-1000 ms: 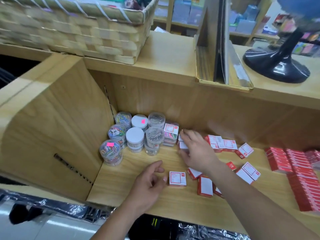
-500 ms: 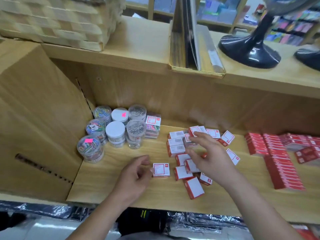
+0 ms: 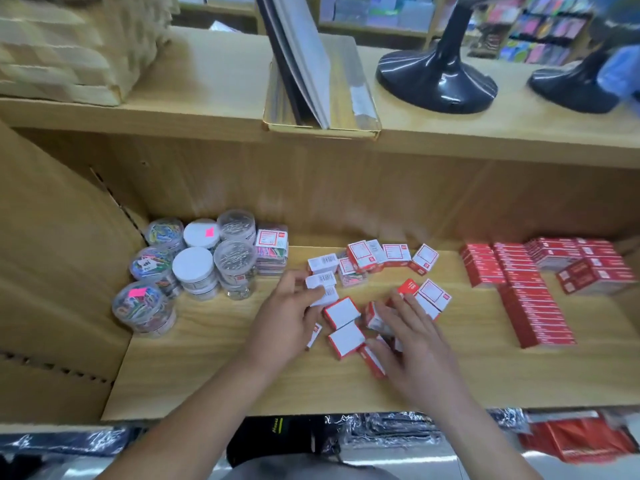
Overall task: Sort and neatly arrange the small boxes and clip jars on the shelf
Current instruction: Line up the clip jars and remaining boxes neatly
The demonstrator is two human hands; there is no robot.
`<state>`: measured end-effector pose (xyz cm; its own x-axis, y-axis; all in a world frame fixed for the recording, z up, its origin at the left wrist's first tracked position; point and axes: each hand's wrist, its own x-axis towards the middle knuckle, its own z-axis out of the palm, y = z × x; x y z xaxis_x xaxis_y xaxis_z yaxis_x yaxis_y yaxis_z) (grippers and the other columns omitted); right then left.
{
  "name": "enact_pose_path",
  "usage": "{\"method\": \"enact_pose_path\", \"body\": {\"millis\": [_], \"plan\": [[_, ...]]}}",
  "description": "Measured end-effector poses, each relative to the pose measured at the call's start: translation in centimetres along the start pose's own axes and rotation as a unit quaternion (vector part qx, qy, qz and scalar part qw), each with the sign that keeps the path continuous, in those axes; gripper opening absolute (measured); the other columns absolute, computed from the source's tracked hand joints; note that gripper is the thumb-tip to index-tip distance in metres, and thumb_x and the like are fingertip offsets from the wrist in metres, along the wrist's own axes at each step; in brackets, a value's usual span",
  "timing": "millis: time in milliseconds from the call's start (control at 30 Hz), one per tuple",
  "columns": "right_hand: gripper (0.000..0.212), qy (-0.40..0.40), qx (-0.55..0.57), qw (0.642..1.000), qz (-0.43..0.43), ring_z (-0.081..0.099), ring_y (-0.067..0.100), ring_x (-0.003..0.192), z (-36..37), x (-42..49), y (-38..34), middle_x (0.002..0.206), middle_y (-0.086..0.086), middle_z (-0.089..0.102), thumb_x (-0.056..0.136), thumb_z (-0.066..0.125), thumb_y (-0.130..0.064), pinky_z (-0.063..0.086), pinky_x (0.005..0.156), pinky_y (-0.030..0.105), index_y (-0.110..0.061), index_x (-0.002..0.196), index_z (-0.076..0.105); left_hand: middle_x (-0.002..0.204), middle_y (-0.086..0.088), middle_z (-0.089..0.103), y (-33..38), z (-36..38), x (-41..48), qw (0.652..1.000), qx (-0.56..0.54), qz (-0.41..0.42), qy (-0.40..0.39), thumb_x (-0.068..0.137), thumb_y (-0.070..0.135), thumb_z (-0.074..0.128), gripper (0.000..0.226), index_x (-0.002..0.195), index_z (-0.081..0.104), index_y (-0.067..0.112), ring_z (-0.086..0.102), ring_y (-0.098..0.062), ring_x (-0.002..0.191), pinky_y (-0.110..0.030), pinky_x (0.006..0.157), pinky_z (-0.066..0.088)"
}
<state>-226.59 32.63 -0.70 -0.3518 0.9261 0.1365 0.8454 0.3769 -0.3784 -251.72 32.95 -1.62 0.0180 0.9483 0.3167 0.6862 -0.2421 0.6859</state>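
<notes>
Several clear clip jars (image 3: 194, 261) stand clustered at the shelf's left rear corner, with a stack of clip boxes (image 3: 272, 249) beside them. Small red-and-white boxes (image 3: 346, 327) lie scattered in the middle of the wooden shelf (image 3: 225, 375), and more form a loose row at the back (image 3: 384, 256). My left hand (image 3: 289, 317) curls its thumb and fingers round a white barcode box (image 3: 325, 295) beside two stacked ones. Another box shows partly under that hand. My right hand (image 3: 412, 337) lies spread over several scattered boxes, fingers fairly straight, hiding some.
Stacks of red staple boxes (image 3: 533, 306) fill the shelf's right side. On the shelf above sit a woven basket (image 3: 69, 46), a tray of folders (image 3: 318, 98) and two black stands (image 3: 436, 81). Wrapped packets (image 3: 381, 431) lie below the shelf edge.
My left hand has moved right and forward from the lone box to the white barcode boxes. My right hand has drawn back from the rear row onto the nearer scattered boxes.
</notes>
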Motion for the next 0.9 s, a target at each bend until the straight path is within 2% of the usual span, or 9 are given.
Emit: {"method": "enact_pose_path", "body": {"millis": [100,200,267,333,433,533,600,700,900], "plan": [[0.041,-0.006,0.02,1.0,0.019,0.038,0.03,0.147,-0.2,1.1,1.6,0.156,0.006,0.045,0.089,0.069,-0.046,0.044,0.109,0.052,-0.028,0.126,0.069,0.127,0.005,0.053,0.0,-0.1,-1.3,0.998,-0.041,-0.02,0.031,0.085,0.014,0.077,0.024,0.107,0.077,0.022,0.062,-0.001,0.101,-0.015,0.085,0.05],[0.037,0.012,0.04,0.998,0.038,0.051,0.031,0.137,-0.7,2.1,1.8,0.148,0.008,0.053,0.08,0.084,-0.027,0.049,0.102,0.049,-0.021,0.116,0.075,0.109,0.008,0.058,-0.3,-0.3,-1.8,0.992,-0.059,-0.098,0.049,0.086,0.036,0.069,0.029,0.112,0.074,0.023,0.065,-0.002,0.087,-0.029,0.081,0.057],[0.03,0.054,0.076,0.994,0.047,0.056,0.026,0.128,-1.4,2.6,0.8,0.14,0.007,0.058,0.079,0.085,-0.019,0.048,0.102,0.038,-0.017,0.108,0.078,0.094,0.006,0.061,-0.4,-0.4,-1.8,0.992,-0.048,-0.109,0.04,0.085,0.041,0.066,0.029,0.106,0.074,0.023,0.065,-0.007,0.078,-0.036,0.075,0.057],[0.023,0.079,0.121,0.989,0.038,0.06,0.016,0.12,-2.0,3.1,-0.8,0.132,0.001,0.063,0.082,0.083,-0.02,0.046,0.098,0.03,-0.018,0.105,0.078,0.09,0.005,0.064,-0.4,-0.5,-1.8,0.994,-0.029,-0.1,0.03,0.085,0.036,0.069,0.023,0.103,0.074,0.023,0.065,-0.015,0.077,-0.039,0.073,0.056],[0.021,0.034,0.216,0.975,0.049,0.065,0.008,0.105,-1.7,3.8,-3.1,0.113,-0.011,0.069,0.088,0.077,-0.024,0.054,0.089,0.033,-0.021,0.109,0.076,0.098,0.011,0.07,-0.6,-0.5,-2.4,0.994,-0.05,-0.096,0.03,0.084,0.025,0.074,0.022,0.104,0.069,0.03,0.069,-0.014,0.082,-0.039,0.075,0.058],[0.02,-0.008,0.263,0.96,0.095,0.067,0.003,0.094,-1.3,4.7,-4.2,0.1,-0.016,0.072,0.09,0.073,-0.022,0.057,0.081,0.035,-0.024,0.11,0.075,0.09,0.014,0.073,-0.2,-0.8,-2.6,0.978,-0.126,-0.164,0.02,0.08,0.01,0.08,0.031,0.096,0.067,0.032,0.071,-0.009,0.08,-0.041,0.076,0.06],[0.022,-0.031,0.278,0.954,0.104,0.066,-0.004,0.093,-1.1,4.9,-4.7,0.098,-0.018,0.072,0.091,0.073,-0.021,0.055,0.079,0.021,-0.023,0.113,0.075,0.088,0.018,0.073,0.3,-1.0,-2.6,0.968,-0.152,-0.197,0.022,0.079,0.004,0.081,0.038,0.096,0.064,0.033,0.07,-0.005,0.081,-0.04,0.078,0.06],[0.021,-0.034,0.323,0.94,0.106,0.066,-0.006,0.093,-1.5,4.9,-5.6,0.097,-0.019,0.073,0.094,0.07,-0.017,0.046,0.075,0.006,-0.022,0.113,0.073,0.108,0.019,0.07,1.5,-2.0,-2.8,0.971,-0.16,-0.169,0.051,0.079,0.007,0.082,0.049,0.111,0.063,0.037,0.068,-0.007,0.098,-0.032,0.089,0.056],[0.029,-0.088,0.531,0.83,0.147,0.072,0.011,0.083,-3.2,5.0,-7.3,0.094,0.002,0.079,0.089,0.073,-0.008,0.056,0.067,0.023,-0.017,0.117,0.071,0.121,0.014,0.067,4.7,-3.7,-3.5,0.971,-0.211,-0.086,0.075,0.077,-0.007,0.078,0.06,0.127,0.065,0.023,0.067,-0.013,0.111,-0.023,0.096,0.052]]}}
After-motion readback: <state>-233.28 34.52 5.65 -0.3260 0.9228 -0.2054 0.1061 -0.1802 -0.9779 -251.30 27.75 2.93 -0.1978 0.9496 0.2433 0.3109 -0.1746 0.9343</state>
